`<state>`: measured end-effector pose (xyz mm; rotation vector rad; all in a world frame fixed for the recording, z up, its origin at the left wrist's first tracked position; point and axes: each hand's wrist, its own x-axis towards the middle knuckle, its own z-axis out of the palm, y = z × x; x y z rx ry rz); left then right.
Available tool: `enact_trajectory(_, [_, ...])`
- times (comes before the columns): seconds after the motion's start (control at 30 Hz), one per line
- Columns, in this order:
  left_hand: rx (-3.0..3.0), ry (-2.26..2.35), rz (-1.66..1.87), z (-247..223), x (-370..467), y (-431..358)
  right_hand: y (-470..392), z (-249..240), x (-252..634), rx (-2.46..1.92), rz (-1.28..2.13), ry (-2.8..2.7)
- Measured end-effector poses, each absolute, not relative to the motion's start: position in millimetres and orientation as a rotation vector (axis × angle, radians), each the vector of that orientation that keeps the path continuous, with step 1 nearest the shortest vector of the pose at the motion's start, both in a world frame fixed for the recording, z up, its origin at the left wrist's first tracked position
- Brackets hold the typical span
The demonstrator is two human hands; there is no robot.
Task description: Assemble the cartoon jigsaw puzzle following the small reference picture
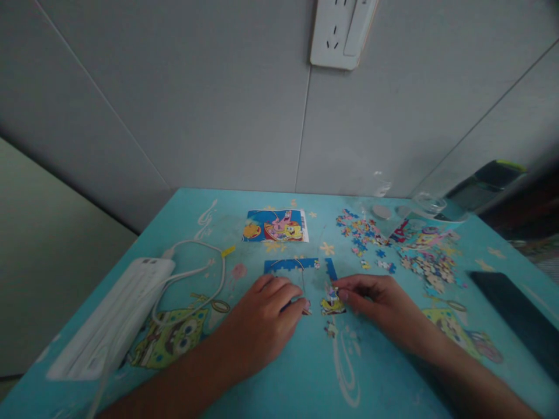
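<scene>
A partly joined jigsaw puzzle lies on the table: its blue top edge strip [292, 263] runs left to right, apart from the right-hand section [333, 302], which has yellow and green at its bottom. My left hand [273, 308] is curled over the puzzle's left side, hiding much of it; a bit of it shows at the thumb. With thumb and forefinger, my right hand [373, 294] pinches the outer edge of the right-hand section. Just below that section lies a small loose cluster of pieces [330, 329]. Behind the strip is a cartoon reference picture [277, 226].
Loose jigsaw pieces [362, 233] and another pile [430, 267] lie at the right, near a clear container with a cartoon label [423, 230]. A white power strip [116, 317] with cables is at the left. A dark flat object [515, 308] lies far right. A wall stands behind.
</scene>
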<state>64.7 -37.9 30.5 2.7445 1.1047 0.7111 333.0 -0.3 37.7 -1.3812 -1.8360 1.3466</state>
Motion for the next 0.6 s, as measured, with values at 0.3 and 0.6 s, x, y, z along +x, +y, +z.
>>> enact_trajectory(0.3, [2.74,1.113,0.667,28.7,63.4,-36.1,-0.4,40.4,331.8,-1.385,1.362,-1.829])
enact_trajectory(0.6, [2.735,1.114,0.636,27.6,62.6,-34.9,-1.8,40.3,330.4,-1.394,1.33,-1.858])
